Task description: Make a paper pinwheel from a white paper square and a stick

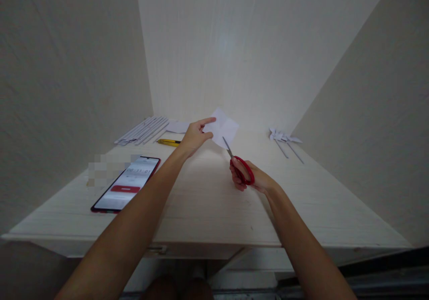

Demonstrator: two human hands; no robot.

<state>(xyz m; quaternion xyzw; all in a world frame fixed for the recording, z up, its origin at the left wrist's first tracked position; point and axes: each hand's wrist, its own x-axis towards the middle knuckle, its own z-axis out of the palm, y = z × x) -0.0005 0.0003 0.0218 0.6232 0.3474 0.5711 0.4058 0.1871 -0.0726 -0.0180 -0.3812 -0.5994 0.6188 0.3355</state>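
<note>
A small square of white paper is held up above the table, one corner pointing upward. My left hand pinches its left side between thumb and fingers. In my right hand are red-handled scissors, with fingers wrapped through the loops. The scissor blades point up and left and meet the paper's lower edge; whether they are closed on it I cannot tell. Faint creases show on the sheet.
A phone showing a timer lies at the left. Behind it are a stack of rolled paper sticks, a yellow utility knife and more white paper. Paper pinwheels on sticks lie at the right. Walls enclose the table on three sides.
</note>
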